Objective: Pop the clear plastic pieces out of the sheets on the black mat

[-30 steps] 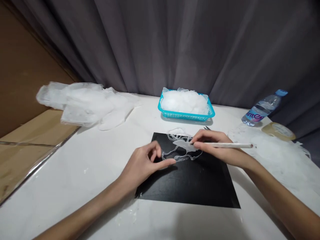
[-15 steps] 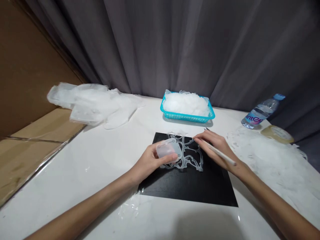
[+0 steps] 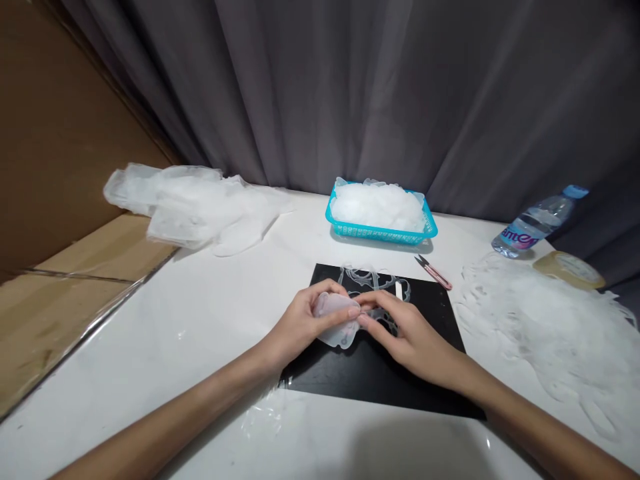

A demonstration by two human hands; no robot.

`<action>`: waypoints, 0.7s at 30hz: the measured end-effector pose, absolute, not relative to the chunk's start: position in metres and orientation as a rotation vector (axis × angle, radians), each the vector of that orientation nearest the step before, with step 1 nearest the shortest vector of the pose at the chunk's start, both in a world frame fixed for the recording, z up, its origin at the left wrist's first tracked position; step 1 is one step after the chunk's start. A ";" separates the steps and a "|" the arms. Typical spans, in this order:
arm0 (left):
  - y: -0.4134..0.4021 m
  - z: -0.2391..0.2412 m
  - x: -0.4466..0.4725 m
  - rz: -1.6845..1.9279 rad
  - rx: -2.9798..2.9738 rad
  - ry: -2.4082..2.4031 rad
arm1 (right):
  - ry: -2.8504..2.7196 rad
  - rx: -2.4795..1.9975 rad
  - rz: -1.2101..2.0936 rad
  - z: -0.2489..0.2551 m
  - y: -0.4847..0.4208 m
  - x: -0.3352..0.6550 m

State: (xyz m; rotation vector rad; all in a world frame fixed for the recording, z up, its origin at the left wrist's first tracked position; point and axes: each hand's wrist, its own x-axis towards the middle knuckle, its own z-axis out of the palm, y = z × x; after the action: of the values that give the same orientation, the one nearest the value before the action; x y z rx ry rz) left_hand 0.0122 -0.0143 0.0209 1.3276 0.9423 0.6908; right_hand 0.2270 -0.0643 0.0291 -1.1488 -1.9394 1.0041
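Observation:
A small stack of frosted, translucent plastic pieces (image 3: 336,307) is held over a black mat (image 3: 380,380). My left hand (image 3: 305,320) is closed around it, thumb on top. My right hand (image 3: 405,333) has its fingertips pinched at the stack's right edge, touching the left fingers. Behind the right knuckles shows the end of a white pen-like stick (image 3: 399,290); whether that hand holds it or it lies on the mat, I cannot tell. Beneath both hands lies a clear cut-out plastic frame (image 3: 373,277), partly hidden by them.
Pink-handled thread snips (image 3: 434,272) lie at the mat's upper right. Behind stands a blue basket (image 3: 383,233) heaped with white translucent pieces. A water bottle (image 3: 537,223), a tape roll (image 3: 569,269) and a plastic scrap pile (image 3: 565,327) are right; plastic sheets (image 3: 200,207) lie left.
My right hand has come left and down from the cut-out frame to the stack in my left hand. The white stick no longer lies across its back, and the snips are uncovered.

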 end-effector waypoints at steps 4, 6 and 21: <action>-0.015 0.023 0.012 0.671 1.492 0.962 | -1.795 -1.207 1.198 0.022 -0.060 0.229; -0.016 0.024 0.013 0.659 1.504 0.944 | -1.775 -1.220 1.272 0.020 -0.059 0.231; -0.005 0.030 0.002 0.516 1.544 0.770 | -1.648 -1.050 1.537 0.011 -0.054 0.234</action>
State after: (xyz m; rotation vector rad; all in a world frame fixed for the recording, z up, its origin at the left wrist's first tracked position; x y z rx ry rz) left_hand 0.0017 -0.0052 0.0297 1.5444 0.7700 0.5157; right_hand 0.2341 -0.0543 0.0109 -1.0502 -1.6480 1.5374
